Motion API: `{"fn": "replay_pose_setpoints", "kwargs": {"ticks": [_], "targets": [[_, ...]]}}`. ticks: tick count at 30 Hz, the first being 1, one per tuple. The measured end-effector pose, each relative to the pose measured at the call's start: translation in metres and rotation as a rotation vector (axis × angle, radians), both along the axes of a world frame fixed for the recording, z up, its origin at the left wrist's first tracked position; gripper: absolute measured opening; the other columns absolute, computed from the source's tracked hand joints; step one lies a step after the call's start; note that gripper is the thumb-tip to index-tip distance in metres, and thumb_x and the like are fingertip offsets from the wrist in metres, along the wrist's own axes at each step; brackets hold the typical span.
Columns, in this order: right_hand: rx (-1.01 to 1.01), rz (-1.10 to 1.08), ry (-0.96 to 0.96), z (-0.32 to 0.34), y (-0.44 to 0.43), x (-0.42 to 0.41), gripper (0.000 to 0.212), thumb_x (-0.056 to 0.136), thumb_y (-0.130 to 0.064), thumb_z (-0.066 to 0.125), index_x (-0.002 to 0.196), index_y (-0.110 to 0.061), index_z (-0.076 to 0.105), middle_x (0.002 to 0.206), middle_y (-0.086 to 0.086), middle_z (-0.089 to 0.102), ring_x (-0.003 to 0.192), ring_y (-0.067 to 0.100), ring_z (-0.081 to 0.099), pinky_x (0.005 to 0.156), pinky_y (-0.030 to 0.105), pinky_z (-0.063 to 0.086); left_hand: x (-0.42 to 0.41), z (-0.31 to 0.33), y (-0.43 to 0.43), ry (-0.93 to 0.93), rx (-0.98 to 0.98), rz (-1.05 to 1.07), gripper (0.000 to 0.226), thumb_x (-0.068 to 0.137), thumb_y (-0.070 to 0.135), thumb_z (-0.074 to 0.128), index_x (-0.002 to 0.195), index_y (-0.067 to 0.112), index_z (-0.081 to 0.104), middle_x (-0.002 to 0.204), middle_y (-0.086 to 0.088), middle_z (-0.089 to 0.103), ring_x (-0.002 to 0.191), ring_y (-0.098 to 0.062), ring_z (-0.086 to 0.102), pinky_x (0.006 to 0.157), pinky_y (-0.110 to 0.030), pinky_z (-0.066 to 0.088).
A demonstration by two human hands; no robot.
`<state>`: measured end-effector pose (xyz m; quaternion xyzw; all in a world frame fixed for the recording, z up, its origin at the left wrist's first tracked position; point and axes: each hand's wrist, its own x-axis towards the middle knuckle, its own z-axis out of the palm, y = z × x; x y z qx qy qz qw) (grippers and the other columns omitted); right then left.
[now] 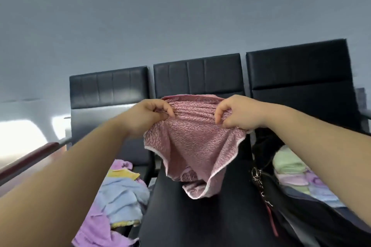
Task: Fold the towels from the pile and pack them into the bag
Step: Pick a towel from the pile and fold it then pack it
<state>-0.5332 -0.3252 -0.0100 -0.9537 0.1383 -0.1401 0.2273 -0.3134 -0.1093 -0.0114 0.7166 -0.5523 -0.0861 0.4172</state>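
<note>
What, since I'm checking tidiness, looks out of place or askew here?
Nothing is damaged or spilled. The pink towel hangs bunched and lopsided, pinched by the left hand and right hand; the loose pile sprawls on the left seat.

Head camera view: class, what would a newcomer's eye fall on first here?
First, the pink towel held up in the middle, its top edge pinched by the left hand and right hand in front of black chairs. Next, the loose pile of towels at lower left, and the folded towels in the dark bag at right.
</note>
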Motion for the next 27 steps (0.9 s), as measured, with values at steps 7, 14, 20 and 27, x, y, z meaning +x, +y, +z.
{"fn": "replay_pose_setpoints", "kwargs": {"ticks": [7, 14, 20, 27], "targets": [[-0.007, 0.015, -0.094, 0.056, 0.013, -0.044, 0.030, 0.084, -0.006, 0.072, 0.081, -0.036, 0.074, 0.072, 0.010, 0.061, 0.050, 0.022, 0.042, 0.045, 0.029, 0.039, -0.053, 0.074, 0.033, -0.363, 0.358, -0.032, 0.022, 0.076, 0.015, 0.088, 0.088, 0.031, 0.078, 0.093, 0.018, 0.073, 0.089, 0.003, 0.065, 0.084, -0.014, 0.049], [-0.107, 0.103, 0.007, 0.073, 0.027, -0.062, 0.026, 0.083, -0.019, 0.083, 0.087, -0.043, 0.075, 0.114, -0.012, 0.070, 0.091, 0.022, 0.067, 0.084, 0.039, 0.054, -0.058, 0.096, 0.044, -0.601, 0.333, 0.066, 0.031, 0.075, 0.019, 0.087, 0.084, 0.046, 0.076, 0.091, 0.036, 0.066, 0.090, 0.013, 0.058, 0.082, -0.012, 0.038], [-0.198, 0.146, 0.172, 0.075, 0.026, -0.053, 0.028, 0.084, -0.020, 0.082, 0.091, -0.046, 0.077, 0.105, -0.040, 0.062, 0.095, -0.019, 0.056, 0.078, 0.010, 0.038, -0.047, 0.097, 0.048, -0.601, 0.497, 0.034, 0.036, 0.076, 0.013, 0.086, 0.092, 0.044, 0.079, 0.105, 0.030, 0.069, 0.097, 0.011, 0.059, 0.087, -0.010, 0.040], [-0.297, 0.160, 0.215, 0.063, 0.003, -0.003, 0.035, 0.085, -0.019, 0.082, 0.104, -0.048, 0.076, 0.120, -0.036, 0.057, 0.111, -0.009, 0.054, 0.100, 0.025, 0.041, -0.001, 0.079, 0.025, -0.674, 0.533, 0.157, 0.043, 0.074, 0.012, 0.084, 0.095, 0.049, 0.077, 0.107, 0.023, 0.069, 0.092, -0.001, 0.061, 0.080, -0.020, 0.046]]}}
